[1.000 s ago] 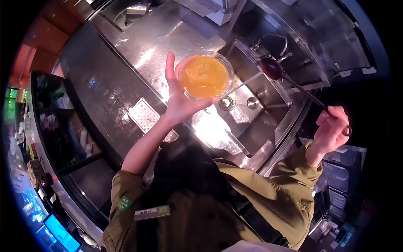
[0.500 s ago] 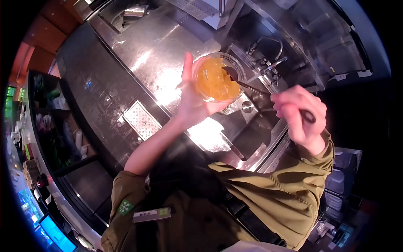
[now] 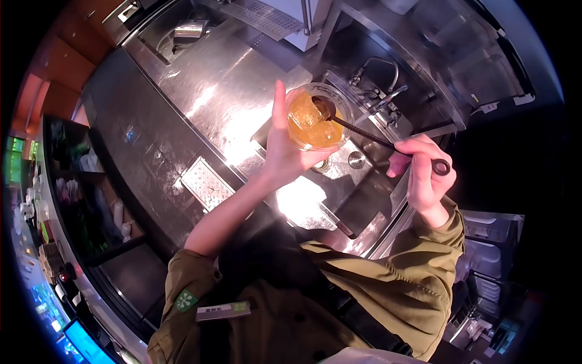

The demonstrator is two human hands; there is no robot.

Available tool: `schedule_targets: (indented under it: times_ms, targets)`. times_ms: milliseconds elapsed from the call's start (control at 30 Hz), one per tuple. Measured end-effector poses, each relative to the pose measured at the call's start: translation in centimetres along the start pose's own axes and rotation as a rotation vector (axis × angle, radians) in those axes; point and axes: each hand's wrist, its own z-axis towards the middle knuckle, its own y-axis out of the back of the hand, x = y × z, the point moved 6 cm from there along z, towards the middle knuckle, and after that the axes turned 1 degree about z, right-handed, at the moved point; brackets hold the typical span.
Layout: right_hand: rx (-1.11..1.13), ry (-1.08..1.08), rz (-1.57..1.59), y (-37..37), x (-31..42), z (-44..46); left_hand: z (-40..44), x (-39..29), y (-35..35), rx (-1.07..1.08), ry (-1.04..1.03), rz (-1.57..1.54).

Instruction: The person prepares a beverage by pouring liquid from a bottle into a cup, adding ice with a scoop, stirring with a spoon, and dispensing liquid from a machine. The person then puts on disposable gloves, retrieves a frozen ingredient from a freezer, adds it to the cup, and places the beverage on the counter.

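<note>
A clear plastic cup [image 3: 347, 103] holds an orange drink [image 3: 303, 115] with large ice cubes in it. My left hand [image 3: 285, 142] is wrapped round the cup's side, thumb pointing up along the rim. In my right hand [image 3: 427, 173] is the handle of a long dark bar spoon [image 3: 364, 134] with a twisted shaft and a ring-shaped end. The spoon's bowl rests inside the cup among the ice, and the shaft slants out over the rim toward my right hand. The cup is held above the sink area.
Below the cup lies a steel sink [image 3: 370, 188] with a round drain [image 3: 356, 159]. A curved tap [image 3: 388, 97] stands beyond it. To the left are a steel counter [image 3: 200, 79] and a perforated drip tray [image 3: 207, 182]. Dark shelves [image 3: 91, 188] stand further left.
My right hand has moved a little left and down, and the spoon's bowl has shifted left within the cup. The ice has turned. My left hand keeps its hold.
</note>
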Motion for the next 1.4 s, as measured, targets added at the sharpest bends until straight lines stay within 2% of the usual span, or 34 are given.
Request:
schedule_targets:
  times_ms: [133, 233, 367, 467, 567, 833, 967, 1267, 1333, 1400]
  targets:
    - [-0.127, -0.122, 0.125, 0.4, -1.9, -0.1, 0.6, -0.1, -0.7, -0.022, 0.007, -0.021]
    - [-0.056, -0.067, 0.038, 0.6, -1.4, 0.1, 0.9, 0.3, -0.7, 0.022, -0.014, 0.095]
    - [-0.009, -0.106, 0.082, 1.7, -1.4, 0.1, 0.6, 2.1, -1.2, 0.026, 0.083, -0.217]
    - [-0.068, -0.194, 0.252, 2.4, -3.4, -0.4, 1.4, 1.0, -0.7, -0.024, 0.049, -0.074]
    - [-0.057, -0.209, 0.409, 3.4, -5.2, -0.8, 1.8, 1.3, -0.8, -0.012, 0.100, -0.100]
    - [-0.060, -0.184, 0.490, 7.0, -5.7, -0.4, 3.4, 1.4, -1.5, 0.031, 0.097, -0.034]
    - [-0.144, -0.296, 0.530, 8.2, -7.0, -1.3, 3.5, 1.9, -2.6, 0.058, 0.038, -0.032]
    - [-0.276, -0.425, 0.625, 11.2, -9.6, -3.0, 4.1, 2.6, -3.2, 0.054, 0.077, -0.090]
    - [-0.207, -0.316, 0.484, 12.7, -8.2, -3.1, 4.5, 2.5, -3.1, 0.075, 0.063, -0.061]
    - [-0.077, -0.278, 0.150, 13.2, -5.0, -3.0, 4.7, 2.4, -2.9, 0.086, 0.053, -0.058]
